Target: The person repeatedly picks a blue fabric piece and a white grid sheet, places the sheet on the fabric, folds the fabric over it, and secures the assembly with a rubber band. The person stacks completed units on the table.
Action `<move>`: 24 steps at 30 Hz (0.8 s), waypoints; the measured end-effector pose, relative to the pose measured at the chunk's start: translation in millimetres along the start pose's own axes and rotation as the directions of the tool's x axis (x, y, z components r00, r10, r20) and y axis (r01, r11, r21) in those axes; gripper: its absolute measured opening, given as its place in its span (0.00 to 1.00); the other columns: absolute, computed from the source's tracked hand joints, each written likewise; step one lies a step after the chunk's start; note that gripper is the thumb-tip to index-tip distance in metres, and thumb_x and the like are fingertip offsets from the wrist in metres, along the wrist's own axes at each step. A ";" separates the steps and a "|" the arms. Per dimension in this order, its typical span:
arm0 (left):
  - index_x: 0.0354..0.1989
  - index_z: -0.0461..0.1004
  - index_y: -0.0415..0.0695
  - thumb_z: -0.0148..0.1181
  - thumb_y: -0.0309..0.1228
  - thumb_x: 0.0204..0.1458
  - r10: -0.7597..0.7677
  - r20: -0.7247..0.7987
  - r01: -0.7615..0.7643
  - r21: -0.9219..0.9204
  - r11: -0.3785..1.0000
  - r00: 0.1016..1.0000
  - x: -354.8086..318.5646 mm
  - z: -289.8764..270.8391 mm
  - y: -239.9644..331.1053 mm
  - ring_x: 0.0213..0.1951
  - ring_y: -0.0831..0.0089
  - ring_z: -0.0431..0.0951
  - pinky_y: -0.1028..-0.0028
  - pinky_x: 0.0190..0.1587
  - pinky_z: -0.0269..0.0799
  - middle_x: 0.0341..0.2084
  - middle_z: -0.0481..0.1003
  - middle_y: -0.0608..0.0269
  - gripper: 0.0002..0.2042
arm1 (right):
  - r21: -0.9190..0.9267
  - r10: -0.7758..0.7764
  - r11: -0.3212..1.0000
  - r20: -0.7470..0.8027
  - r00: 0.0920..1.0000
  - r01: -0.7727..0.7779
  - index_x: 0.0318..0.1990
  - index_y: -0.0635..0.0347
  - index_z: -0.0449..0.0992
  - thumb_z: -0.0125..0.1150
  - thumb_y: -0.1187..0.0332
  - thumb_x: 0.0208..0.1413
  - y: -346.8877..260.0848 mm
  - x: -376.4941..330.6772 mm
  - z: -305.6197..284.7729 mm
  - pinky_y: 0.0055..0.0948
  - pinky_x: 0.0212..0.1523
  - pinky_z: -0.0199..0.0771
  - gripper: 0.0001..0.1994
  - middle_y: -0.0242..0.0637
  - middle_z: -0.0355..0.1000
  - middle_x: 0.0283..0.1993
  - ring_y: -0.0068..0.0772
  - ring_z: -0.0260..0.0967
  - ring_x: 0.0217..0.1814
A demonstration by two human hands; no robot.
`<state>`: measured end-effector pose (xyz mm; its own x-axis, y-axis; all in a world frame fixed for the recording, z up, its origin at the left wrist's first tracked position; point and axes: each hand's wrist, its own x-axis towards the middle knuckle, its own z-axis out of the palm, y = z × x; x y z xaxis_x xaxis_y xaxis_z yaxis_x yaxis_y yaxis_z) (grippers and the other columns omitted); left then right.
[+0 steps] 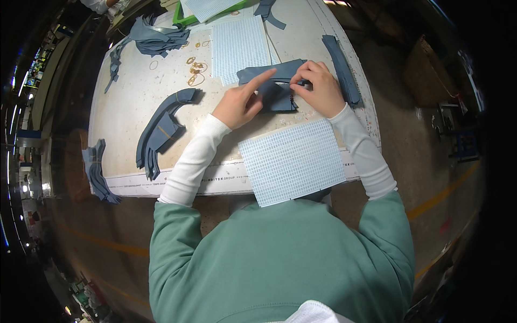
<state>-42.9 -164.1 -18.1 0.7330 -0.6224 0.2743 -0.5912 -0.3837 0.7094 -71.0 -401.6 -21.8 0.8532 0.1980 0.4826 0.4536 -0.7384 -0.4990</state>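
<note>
The left hand (239, 102) lies open, forefinger pinning the curved grey-blue fabric piece (274, 86) flat; the right hand (320, 86) pinches its right edge, steadying it.

Slate-blue curved fabric piece (272, 81) under both hands at 12 o'clock; same slate blue on the stacked curved pieces (161, 129) at 9 o'clock, the strip (342, 70) at 2 o'clock and the pile (156, 37) at 11 o'clock. White sheets with a fine blue grid pattern: one (293, 161) at 6 o'clock, one (239, 46) at 12 o'clock. Table top (129, 97) off-white, rubber bands (195, 67) tan, tray (186, 20) bright green, sleeves white over a sage-green top.
</note>
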 end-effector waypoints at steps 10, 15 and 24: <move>0.40 0.80 0.45 0.70 0.33 0.46 0.130 0.061 -0.136 0.116 0.984 0.990 1.4 -1.5 0.6 0.23 0.74 0.74 0.76 0.27 0.70 0.25 0.75 0.62 0.13 | 0.033 0.067 0.997 0.049 0.997 -0.069 0.30 0.57 0.81 0.69 0.72 0.45 -6.3 -11.9 18.3 0.31 0.42 0.72 0.04 0.31 0.72 0.34 0.34 0.68 0.41; 0.37 0.81 0.44 0.70 0.33 0.46 0.159 0.021 -0.160 0.116 0.980 0.987 0.0 2.2 -2.0 0.22 0.75 0.73 0.76 0.26 0.70 0.24 0.75 0.62 0.11 | -0.009 0.085 0.996 -0.052 0.995 -0.086 0.30 0.56 0.81 0.69 0.71 0.45 -2.4 -7.6 11.4 0.31 0.42 0.73 0.03 0.32 0.71 0.34 0.35 0.68 0.43; 0.38 0.80 0.43 0.68 0.31 0.48 0.060 0.086 -0.063 0.032 0.997 0.994 2.4 -6.3 -6.5 0.22 0.78 0.73 0.78 0.26 0.69 0.24 0.76 0.61 0.10 | 0.166 0.150 0.971 0.132 0.980 -0.171 0.33 0.59 0.76 0.69 0.73 0.44 7.3 -7.9 -3.2 0.30 0.40 0.73 0.09 0.34 0.76 0.33 0.32 0.73 0.37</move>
<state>-35.2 -158.8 -18.0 0.6644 -0.7008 0.2599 -0.6470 -0.3651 0.6694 -75.3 -410.6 -27.0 0.9381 0.1679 0.3030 0.3371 -0.6438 -0.6869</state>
